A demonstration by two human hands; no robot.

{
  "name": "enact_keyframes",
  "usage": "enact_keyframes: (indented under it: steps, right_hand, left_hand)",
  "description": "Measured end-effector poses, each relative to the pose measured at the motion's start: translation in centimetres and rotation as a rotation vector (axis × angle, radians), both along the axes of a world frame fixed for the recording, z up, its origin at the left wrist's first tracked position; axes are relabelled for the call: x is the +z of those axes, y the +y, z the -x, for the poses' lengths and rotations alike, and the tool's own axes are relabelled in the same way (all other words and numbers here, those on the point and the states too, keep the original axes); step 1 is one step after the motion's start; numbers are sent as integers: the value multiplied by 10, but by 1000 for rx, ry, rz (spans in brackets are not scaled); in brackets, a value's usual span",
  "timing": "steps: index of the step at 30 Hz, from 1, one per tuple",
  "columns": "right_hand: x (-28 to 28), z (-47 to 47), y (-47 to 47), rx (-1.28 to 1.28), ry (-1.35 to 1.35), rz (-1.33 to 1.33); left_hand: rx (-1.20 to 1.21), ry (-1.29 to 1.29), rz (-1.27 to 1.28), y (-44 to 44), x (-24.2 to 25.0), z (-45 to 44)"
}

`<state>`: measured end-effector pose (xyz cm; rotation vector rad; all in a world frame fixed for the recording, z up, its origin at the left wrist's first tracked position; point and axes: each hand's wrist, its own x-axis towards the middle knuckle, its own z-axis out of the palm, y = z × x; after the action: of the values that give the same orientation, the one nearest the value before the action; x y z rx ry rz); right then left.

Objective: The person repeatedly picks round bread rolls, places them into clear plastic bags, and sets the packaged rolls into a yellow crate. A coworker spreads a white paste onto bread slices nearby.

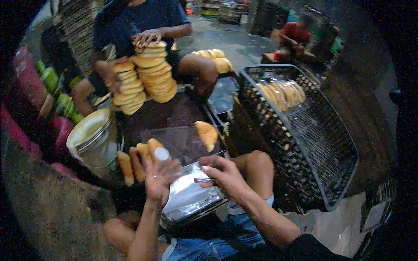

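Observation:
My left hand (160, 181), blurred and palm up with fingers spread, holds nothing. It is at the left side of a stack of shiny clear plastic bags (192, 192) above my lap. My right hand (227, 177) is over the stack's right side, thumb and fingers bent; a small shiny bit shows at its fingertips, too blurred to tell whether it is held. Just beyond my left hand, several bread buns (125, 168) stand in a row, a white round disc (161, 154) in front of one. A single bun (207, 135) lies on the dark tabletop (163, 112).
Opposite, a person (140, 26) has hands on two tall bun stacks (155, 71). At right stands a black plastic crate (313, 163) with bagged buns (282, 94) inside. A pale bucket (94, 140) is at left. Another person (295, 37) sits farther back.

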<state>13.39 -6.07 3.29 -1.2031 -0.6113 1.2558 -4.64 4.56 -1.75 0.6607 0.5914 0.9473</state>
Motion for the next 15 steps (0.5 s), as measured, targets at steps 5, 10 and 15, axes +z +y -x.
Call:
enact_keyframes:
  steps: [5,10,15]
  right_hand:
    - [-14,6,20,-35,45,16]
    - [-113,66,103,-113,-1003,-96]
    - [-133,76,126,-297,-1277,22]
  left_hand:
    - [409,373,-293,43,13,10]
    - [1057,395,-260,89,9,71]
    - [662,202,-4,93,-24,110]
